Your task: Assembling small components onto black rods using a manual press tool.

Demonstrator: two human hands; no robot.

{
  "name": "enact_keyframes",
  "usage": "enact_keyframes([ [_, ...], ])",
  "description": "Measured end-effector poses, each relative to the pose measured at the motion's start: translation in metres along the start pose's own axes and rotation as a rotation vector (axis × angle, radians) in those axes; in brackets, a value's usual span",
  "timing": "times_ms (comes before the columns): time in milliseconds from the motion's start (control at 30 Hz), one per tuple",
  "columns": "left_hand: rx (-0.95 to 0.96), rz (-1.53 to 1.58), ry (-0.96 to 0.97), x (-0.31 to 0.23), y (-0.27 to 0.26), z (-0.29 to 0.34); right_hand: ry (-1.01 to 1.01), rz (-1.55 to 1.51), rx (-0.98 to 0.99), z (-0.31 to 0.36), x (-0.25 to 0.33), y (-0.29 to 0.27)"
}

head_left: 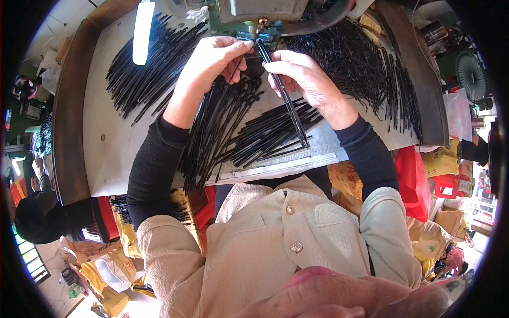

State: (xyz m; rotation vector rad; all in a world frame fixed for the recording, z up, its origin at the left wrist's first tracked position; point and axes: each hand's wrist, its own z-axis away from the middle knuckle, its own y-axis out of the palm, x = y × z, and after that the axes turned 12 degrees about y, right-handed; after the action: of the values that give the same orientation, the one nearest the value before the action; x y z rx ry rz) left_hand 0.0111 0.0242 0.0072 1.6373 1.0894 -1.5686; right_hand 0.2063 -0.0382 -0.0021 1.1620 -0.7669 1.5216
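My right hand (299,77) is closed on a long, slim black channel-shaped rod (289,108). Its upper end reaches in under the head of a bench press (262,7), and its lower end slants down toward me. Left of the rod, my left hand (220,55) has thumb and forefinger pinched together close under the press head. What that pinch holds is too small to make out. Below the hands, thin black rods (217,124) lie in a loose bundle. Thicker black rods (262,135) are stacked beside them, under the held rod.
More black rods (146,66) lie at the table's left, and a tangled heap (339,58) fills the right. A raised brown rim (71,122) edges the table (108,153). A white lamp (143,33) hangs at upper left. Another person's dark sleeve (40,209) shows far left.
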Motion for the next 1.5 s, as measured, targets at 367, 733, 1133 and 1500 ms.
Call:
enact_keyframes([
  [367, 0.048, 0.008, 0.043, -0.006, -0.001, 0.005, -0.056, 0.013, -0.064, -0.005, -0.003, 0.001],
  [733, 0.047, 0.100, -0.005, -0.001, 0.003, 0.002, -0.093, 0.020, -0.014, -0.014, 0.000, 0.002],
  [1133, 0.015, 0.034, 0.000, 0.002, 0.006, 0.001, -0.077, -0.059, -0.040, -0.018, -0.002, 0.006],
  [1500, 0.026, 0.043, 0.016, 0.001, 0.004, -0.001, -0.061, -0.175, 0.033, -0.018, -0.002, 0.003],
])
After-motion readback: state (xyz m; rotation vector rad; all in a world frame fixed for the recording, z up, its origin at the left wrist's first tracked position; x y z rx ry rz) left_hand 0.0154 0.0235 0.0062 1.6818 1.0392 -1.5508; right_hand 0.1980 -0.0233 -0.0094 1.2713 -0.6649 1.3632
